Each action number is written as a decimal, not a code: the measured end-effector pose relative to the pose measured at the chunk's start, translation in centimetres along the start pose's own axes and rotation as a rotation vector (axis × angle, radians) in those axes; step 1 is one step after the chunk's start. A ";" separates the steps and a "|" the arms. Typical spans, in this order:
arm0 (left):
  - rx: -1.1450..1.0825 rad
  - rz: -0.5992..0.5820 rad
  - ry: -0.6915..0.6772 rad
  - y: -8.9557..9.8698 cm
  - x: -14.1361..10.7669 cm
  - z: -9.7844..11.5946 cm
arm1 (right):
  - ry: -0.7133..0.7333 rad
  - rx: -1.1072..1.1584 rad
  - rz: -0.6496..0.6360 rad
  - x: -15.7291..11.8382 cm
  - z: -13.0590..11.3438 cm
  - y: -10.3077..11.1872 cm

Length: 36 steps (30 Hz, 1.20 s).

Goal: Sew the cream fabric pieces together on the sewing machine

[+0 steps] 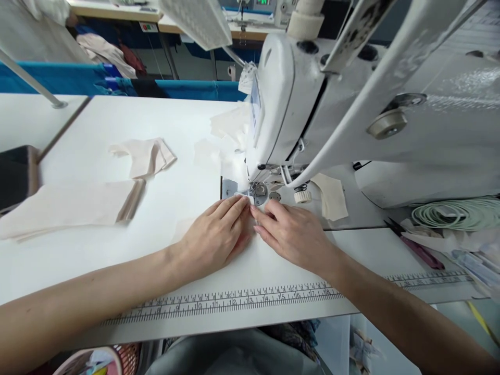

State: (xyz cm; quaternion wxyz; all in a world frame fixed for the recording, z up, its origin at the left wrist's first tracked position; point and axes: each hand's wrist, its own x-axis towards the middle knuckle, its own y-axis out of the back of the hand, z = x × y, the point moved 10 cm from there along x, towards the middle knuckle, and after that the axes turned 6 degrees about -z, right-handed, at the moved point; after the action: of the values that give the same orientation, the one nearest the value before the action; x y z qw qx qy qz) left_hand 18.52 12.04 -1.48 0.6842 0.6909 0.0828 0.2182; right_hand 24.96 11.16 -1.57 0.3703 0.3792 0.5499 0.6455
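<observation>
Nearby lay two cloth stacks [74, 203]; by one sewing machine [273, 99], left hand [214, 232] stretched flat, right hand [297, 232] curled, grip unclear.

Workshop: sewing, we'd call it straight away.
Sewing machine [271, 99]: big and white, it looms over our table [175, 120].
Ruler [250, 301]: runs along our front edge.
Cut cloth [70, 205]: stacked at our left.
Back row: we spot another machine [284, 13]!

Tabletop [187, 125] bright, washed out beside sewing machine [422, 130], itself streaked with highlights; edges stretched, blurred.
</observation>
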 end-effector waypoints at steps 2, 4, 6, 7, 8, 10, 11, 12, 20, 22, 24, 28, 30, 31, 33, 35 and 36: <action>0.023 0.004 -0.008 0.0 0.2 -0.2 | -0.014 -0.022 0.000 0.3 0.2 -0.1; 0.043 0.010 -0.015 0.0 0.3 -0.3 | -0.027 -0.032 -0.006 0.5 0.4 -0.2; 0.039 0.020 -0.018 0.0 0.3 -0.4 | -0.035 -0.036 -0.015 0.6 0.5 -0.3; 0.031 0.024 -0.019 0.0 0.3 -0.5 | -0.037 -0.037 -0.020 0.6 0.5 -0.3; 0.022 0.027 -0.019 0.0 0.4 -0.6 | -0.037 -0.039 -0.024 0.7 0.5 -0.3; 0.002 0.030 -0.022 0.0 0.4 -0.7 | -0.039 -0.037 -0.029 0.7 0.5 -0.3; -0.008 0.031 -0.023 -0.1 0.4 -0.7 | -0.041 -0.034 -0.031 0.6 0.6 -0.3; -0.019 0.030 -0.024 -0.1 0.4 -0.8 | -0.044 -0.031 -0.031 0.6 0.6 -0.3; -0.064 0.023 -0.021 -0.2 0.6 -1.0 | -0.039 -0.059 -0.003 0.5 0.5 -0.1; -0.057 0.022 -0.026 -0.2 0.6 -0.9 | -0.038 -0.076 0.014 0.5 0.4 0.0; -0.053 0.018 -0.024 -0.2 0.6 -1.0 | -0.036 -0.083 0.028 0.5 0.4 0.1; -0.024 0.000 -0.016 -0.3 0.6 -1.0 | -0.034 -0.084 0.038 0.5 0.4 0.2; -0.001 -0.001 -0.018 -0.3 0.6 -1.0 | -0.031 -0.087 0.042 0.4 0.3 0.3; 0.008 0.002 -0.019 -0.3 0.6 -1.0 | -0.030 -0.089 0.046 0.4 0.3 0.3; 0.024 0.013 -0.027 -0.1 0.6 -0.9 | -0.034 -0.096 0.058 0.4 0.3 0.4; 0.038 0.021 -0.037 -0.1 0.6 -0.8 | -0.038 -0.107 0.077 0.4 0.3 0.5; 0.044 0.023 -0.039 0.0 0.6 -0.8 | -0.038 -0.113 0.087 0.3 0.3 0.6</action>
State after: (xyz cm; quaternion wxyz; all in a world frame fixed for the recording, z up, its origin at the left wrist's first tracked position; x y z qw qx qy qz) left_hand 18.69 13.01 -1.43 0.6676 0.7110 0.0661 0.2108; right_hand 25.03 11.52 -0.91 0.3730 0.3935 0.4886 0.6836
